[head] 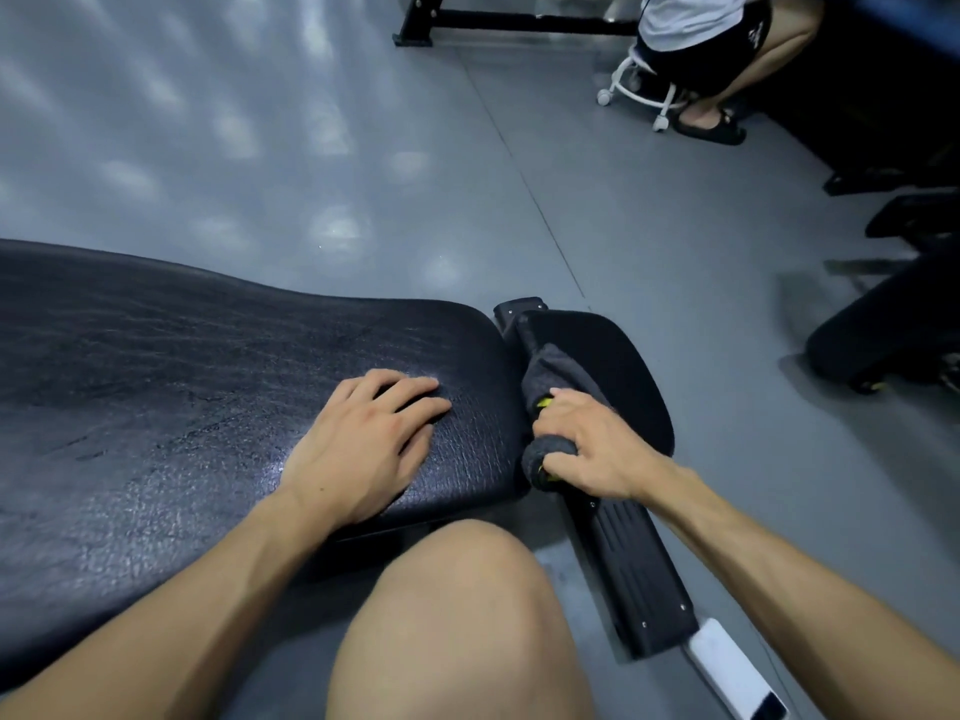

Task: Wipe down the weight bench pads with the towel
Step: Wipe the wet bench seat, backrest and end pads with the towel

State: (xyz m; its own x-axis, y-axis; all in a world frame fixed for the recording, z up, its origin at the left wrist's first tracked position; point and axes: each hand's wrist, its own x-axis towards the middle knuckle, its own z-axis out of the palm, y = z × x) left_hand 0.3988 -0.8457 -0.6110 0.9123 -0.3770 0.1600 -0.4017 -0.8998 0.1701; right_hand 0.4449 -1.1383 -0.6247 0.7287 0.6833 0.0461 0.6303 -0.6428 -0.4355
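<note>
In the head view, the left hand lies palm down on the large black bench pad, fingers straight and slightly spread, flat against the wrinkled leather near the pad's right end; it holds nothing. The right hand is curled round a bunched dark grey towel, the fingers and thumb closed over the roll of cloth, with a bit of yellow showing between them (whether it is a trim or a label cannot be told). The towel's loose end runs up and away from the fist and lies against the smaller black pad, which stands just beside the large one across a narrow gap. Below the fist a ribbed black frame piece slopes down toward the grey floor, and a white bar continues from its lower end. A bare knee fills the bottom middle, between the two forearms. At top right another person sits on a white wheeled stool, well apart from the bench, with dark equipment along the right edge.
</note>
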